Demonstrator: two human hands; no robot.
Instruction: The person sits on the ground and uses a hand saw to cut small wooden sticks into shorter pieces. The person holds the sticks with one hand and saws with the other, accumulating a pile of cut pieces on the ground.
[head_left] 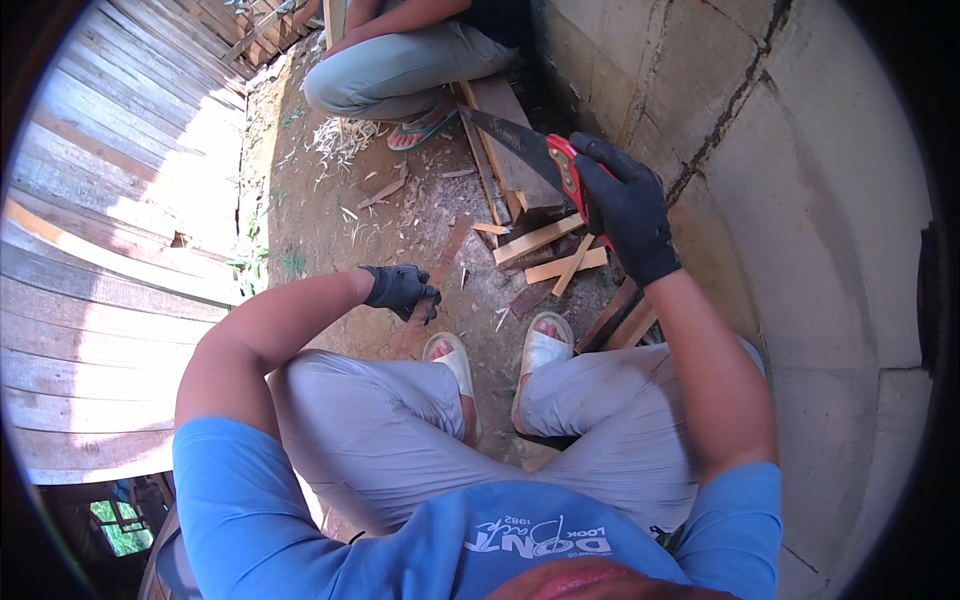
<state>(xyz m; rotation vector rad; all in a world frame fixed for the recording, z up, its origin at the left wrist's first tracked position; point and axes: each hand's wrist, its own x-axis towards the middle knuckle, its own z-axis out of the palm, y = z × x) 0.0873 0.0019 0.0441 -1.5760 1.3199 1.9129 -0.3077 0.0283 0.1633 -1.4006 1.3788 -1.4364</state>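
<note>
My right hand (625, 205), in a black glove, is closed round the red handle of a hand saw (568, 168). The dark blade (515, 140) points up and to the left, raised above the wood pieces. My left hand (402, 290), also in a black glove, grips a thin brown wooden strip (450, 250). That strip runs from near my left foot up to the right. The saw and the strip are apart. The fingers of my left hand are partly hidden by their curl.
Several cut wood pieces (540, 240) lie ahead of my right foot, beside a long timber (490, 100). Another person (400, 75) sits at the far side near wood shavings (345, 138). A concrete wall (800, 200) stands right, a plank wall (120, 250) left.
</note>
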